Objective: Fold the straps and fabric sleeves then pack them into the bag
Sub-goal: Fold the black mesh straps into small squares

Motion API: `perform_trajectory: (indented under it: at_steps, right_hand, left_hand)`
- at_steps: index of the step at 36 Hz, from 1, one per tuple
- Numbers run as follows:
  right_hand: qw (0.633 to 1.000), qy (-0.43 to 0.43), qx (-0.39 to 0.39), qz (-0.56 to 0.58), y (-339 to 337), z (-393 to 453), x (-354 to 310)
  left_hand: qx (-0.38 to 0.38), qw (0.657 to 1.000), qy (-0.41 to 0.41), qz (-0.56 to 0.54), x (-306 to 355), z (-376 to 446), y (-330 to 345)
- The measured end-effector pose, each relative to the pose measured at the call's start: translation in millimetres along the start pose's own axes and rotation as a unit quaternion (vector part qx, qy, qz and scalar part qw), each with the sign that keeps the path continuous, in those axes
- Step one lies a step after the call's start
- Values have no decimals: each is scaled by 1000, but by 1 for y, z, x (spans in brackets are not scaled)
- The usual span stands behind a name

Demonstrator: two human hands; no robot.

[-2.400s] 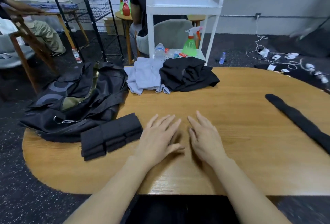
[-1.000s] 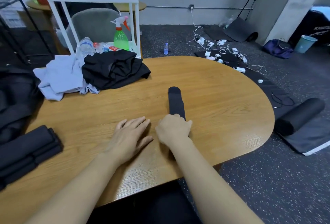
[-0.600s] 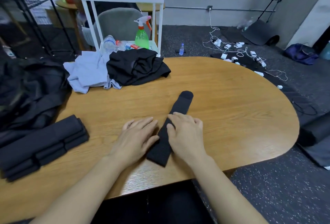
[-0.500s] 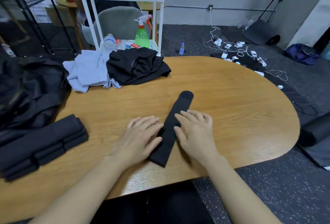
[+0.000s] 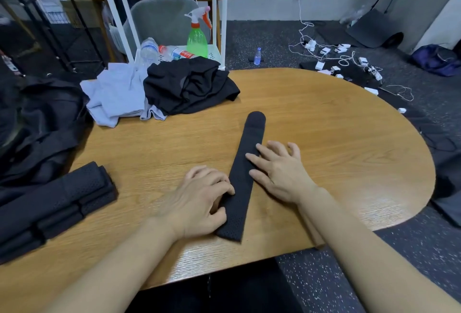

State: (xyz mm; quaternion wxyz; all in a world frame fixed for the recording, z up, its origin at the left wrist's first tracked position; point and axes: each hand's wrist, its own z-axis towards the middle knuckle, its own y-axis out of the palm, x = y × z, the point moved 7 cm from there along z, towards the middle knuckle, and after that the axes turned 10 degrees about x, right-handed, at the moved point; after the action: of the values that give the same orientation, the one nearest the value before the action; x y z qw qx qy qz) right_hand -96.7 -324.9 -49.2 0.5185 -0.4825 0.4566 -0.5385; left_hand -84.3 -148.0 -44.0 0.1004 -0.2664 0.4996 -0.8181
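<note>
A long black mesh strap (image 5: 245, 165) lies flat on the wooden table (image 5: 336, 143), running from near the front edge toward the back. My left hand (image 5: 199, 203) rests at the strap's left edge near its lower end, fingers curled against the edge. My right hand (image 5: 279, 170) lies flat to the strap's right, straight fingertips touching its edge. A stack of folded black straps (image 5: 55, 203) sits at the front left. The black bag (image 5: 37, 123) slumps at the left, partly out of view.
A pale blue garment (image 5: 117, 93) and a crumpled black garment (image 5: 187, 85) lie at the table's back. Behind them stands a white cart (image 5: 164, 13) holding a green spray bottle (image 5: 197, 35) and water bottles. Cables and chargers litter the floor at the right.
The strap has been pulled in front of me and laid straight. My left hand's fingers have curled at its left edge, and my right hand has slid off it to its right side.
</note>
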Motion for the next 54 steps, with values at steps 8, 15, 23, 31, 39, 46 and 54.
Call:
perform_trajectory:
  at_steps: [8,15,23,31,39,46,54]
  right_hand:
    - [1000,21,-23,3,4,29,2]
    - [999,-38,-6,33,7,43,-49]
    - [997,-43,-10,57,9,57,-78]
    - [963,30,105,247,-27,28,-59]
    - [900,46,6,433,-33,-65,-73]
    - [942,10,50,332,-10,-79,-87]
    - [909,146,161,356,-14,-53,-86]
  left_hand:
    - [36,999,-9,11,8,0,0]
    - [60,997,-29,37,14,-17,-9]
    - [67,995,-69,30,-7,-35,-26]
    - [131,983,-126,-30,-23,-64,-40]
    - [49,990,-104,-84,1,-81,-27]
    - [99,979,-164,-74,-7,-69,-22]
    - [118,968,-218,-46,-19,-54,-20]
